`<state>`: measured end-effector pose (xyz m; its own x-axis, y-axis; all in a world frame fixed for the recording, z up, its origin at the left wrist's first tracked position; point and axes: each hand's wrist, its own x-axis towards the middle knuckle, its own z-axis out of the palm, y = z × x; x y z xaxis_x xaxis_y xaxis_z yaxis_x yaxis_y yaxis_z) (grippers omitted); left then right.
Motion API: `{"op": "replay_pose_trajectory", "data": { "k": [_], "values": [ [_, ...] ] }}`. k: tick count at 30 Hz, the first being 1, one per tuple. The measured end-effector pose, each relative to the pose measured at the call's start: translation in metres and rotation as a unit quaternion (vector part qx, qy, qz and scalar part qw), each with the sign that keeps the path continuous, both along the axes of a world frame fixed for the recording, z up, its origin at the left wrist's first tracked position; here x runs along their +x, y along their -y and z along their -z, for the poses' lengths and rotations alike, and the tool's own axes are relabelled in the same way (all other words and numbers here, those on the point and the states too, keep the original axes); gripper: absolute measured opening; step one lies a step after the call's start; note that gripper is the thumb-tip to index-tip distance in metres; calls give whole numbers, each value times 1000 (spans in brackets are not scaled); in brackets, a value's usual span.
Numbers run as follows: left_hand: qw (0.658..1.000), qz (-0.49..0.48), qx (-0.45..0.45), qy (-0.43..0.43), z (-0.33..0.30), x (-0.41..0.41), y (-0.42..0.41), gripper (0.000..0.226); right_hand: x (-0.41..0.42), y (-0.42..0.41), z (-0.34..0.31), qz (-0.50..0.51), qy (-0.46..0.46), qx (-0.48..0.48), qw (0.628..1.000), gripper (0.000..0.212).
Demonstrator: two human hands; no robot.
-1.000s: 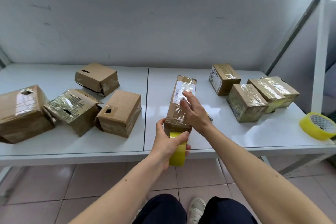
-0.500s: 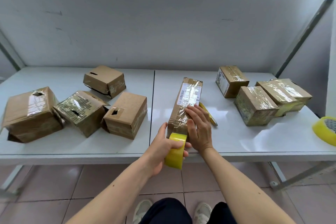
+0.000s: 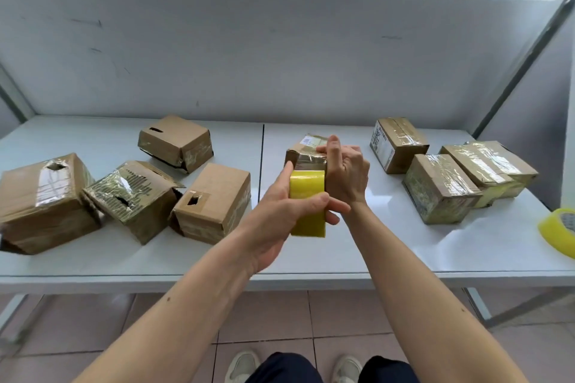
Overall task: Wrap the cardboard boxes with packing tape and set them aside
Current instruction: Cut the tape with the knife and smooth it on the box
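taping the long box

head view: the left hand [image 3: 280,211] has its grip curled round the yellow tape roll [image 3: 307,202], held against the near end of the long box [image 3: 306,154] at mid worktop [image 3: 373,252]. the right hand [image 3: 345,174] clasps the box's right side, fingers wrapped over its top. four boxes [image 3: 137,193] lie left, three taped boxes [image 3: 441,190] right, and a spare roll [image 3: 558,235] at the right edge.

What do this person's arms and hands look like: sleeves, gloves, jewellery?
Both forearms are bare up to the frame edge, no sleeves showing. The left hand and right hand wear no gloves, and no rings, watch or bracelets are visible.
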<state>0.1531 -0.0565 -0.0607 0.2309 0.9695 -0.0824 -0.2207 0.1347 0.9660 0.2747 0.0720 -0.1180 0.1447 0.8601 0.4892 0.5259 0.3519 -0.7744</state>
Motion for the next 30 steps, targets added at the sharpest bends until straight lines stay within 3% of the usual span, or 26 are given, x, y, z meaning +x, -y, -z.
{"op": "replay_pose_trajectory", "data": {
  "k": [3, 5, 6, 10, 18, 24, 30],
  "values": [
    [998, 7, -41, 57, -3, -1, 12, 28, 0, -6, -11, 15, -12, -11, 1000, 62],
    [996, 7, -78, 45, 3, 0, 18, 20, 4, -13, -23, 30, -47, -39, 998, 68],
    [995, -2, -92, 25, 8, 0, 19, 25, 5, -15, -28, 30, -47, -54, 997, 69],
    [993, -16, -116, -11, 27, -3, 5, 85, 6, -17, -35, 31, -30, -64, 997, 67],
    [990, -16, -137, -11, 32, -4, -25, 105, 7, -24, -46, 43, -26, -81, 995, 68],
    [998, -10, -35, -55, 36, 0, -39, 82, 8, -31, -54, 39, -38, -93, 994, 69],
    [989, -74, 124, -38, 26, 12, -27, 68, 13, -28, -89, 6, -95, -195, 976, 60]
  ]
}}
